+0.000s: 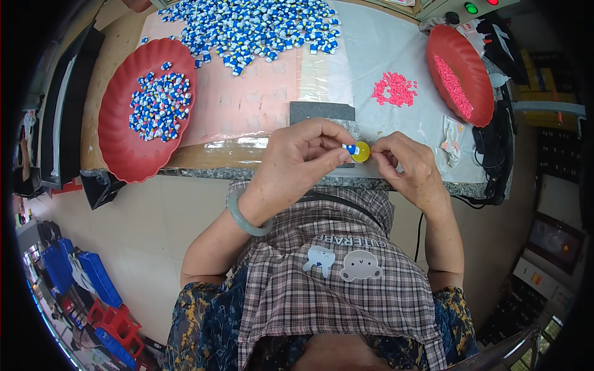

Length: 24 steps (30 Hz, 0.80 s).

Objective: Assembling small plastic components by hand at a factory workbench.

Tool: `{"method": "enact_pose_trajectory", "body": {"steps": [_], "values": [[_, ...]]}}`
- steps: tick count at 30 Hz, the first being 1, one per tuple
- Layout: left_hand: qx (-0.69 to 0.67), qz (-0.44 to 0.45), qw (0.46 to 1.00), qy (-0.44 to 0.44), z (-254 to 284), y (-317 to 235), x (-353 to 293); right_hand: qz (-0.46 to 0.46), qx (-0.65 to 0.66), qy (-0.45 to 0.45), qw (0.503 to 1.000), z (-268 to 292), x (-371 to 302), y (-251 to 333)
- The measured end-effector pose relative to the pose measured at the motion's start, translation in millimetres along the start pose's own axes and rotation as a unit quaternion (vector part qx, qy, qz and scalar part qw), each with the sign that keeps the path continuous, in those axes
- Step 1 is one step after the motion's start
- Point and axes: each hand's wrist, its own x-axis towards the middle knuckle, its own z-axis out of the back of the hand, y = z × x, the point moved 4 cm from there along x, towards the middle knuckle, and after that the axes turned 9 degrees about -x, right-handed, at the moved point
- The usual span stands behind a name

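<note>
My left hand (pixel 303 151) pinches a small blue-and-white piece (pixel 351 149) between thumb and forefinger, at the near edge of the table. Against that piece, or just behind it, shows a round yellow disc (pixel 362 152); what it rests on is hidden. Close to the disc's right side, my right hand (pixel 408 166) has its thumb and forefinger brought together. Whatever sits between those fingertips is too small to make out. Beyond my hands lies a grey slab (pixel 322 111). A loose cluster of tiny pink pieces (pixel 395 89) is spread on the white sheet.
At the left, a red scalloped tray (pixel 117 139) holds many blue-and-white pieces. A large heap of similar pieces (pixel 247 28) covers the far side. Another red tray (pixel 479 80) with pink bits stands at the right, near a crumpled white wrapper (pixel 452 139) and dark cables.
</note>
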Motion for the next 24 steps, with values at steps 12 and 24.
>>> {"method": "enact_pose_trajectory", "body": {"steps": [12, 24], "values": [[0.02, -0.007, 1.0, 0.018, -2, 5, 1, -0.014, 0.016, -0.019, 1.0, 5, -1, 0], [0.109, -0.087, 0.99, 0.019, -12, 4, 0, -0.143, 0.202, -0.097, 0.964, -1, -5, 17]]}}
